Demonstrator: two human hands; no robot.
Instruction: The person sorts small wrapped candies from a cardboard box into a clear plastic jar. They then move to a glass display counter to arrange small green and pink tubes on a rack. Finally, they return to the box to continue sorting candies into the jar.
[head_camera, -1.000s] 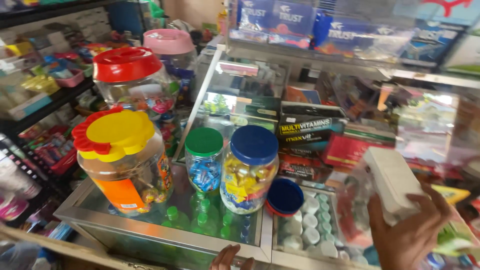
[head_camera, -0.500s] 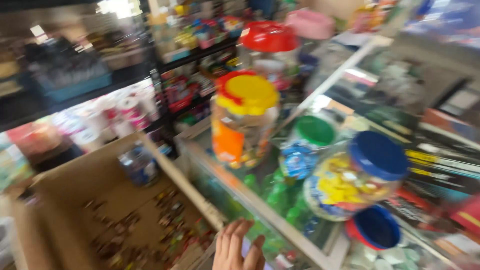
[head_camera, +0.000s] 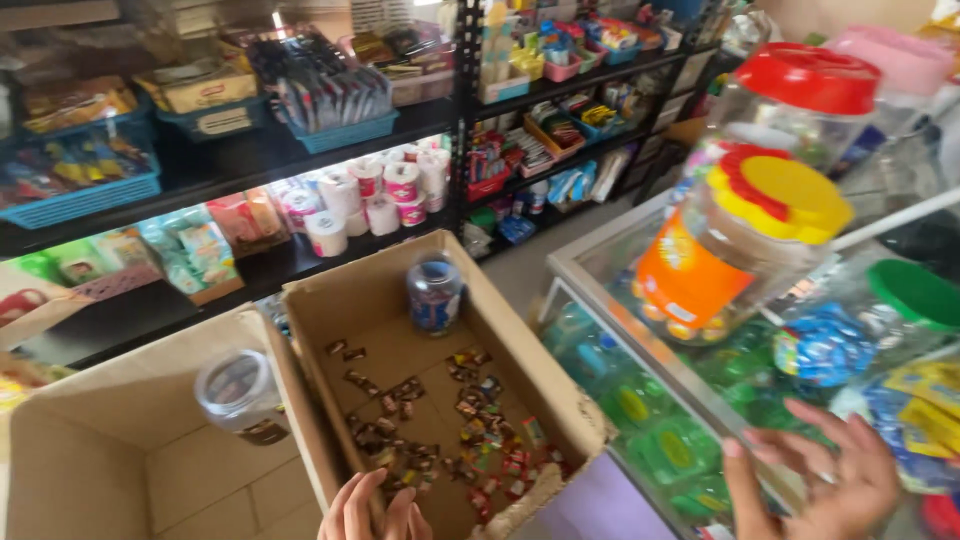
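Left hand (head_camera: 375, 508), fingers loosely curled and empty, rests at the box (head_camera: 440, 400) rim, 6 o'clock. Right hand (head_camera: 820, 475), spread wide and empty, hovers over the desk (head_camera: 600, 285) at 4 o'clock. Candies (head_camera: 450, 430) lie scattered inside the box; a jar (head_camera: 434, 292) stands at its far end, unfilled as far as visible.

An open cardboard box (head_camera: 440, 290) holds scattered wrapped candies (head_camera: 455, 430) on its bottom, with an upright clear jar (head_camera: 434, 292) at its far wall.
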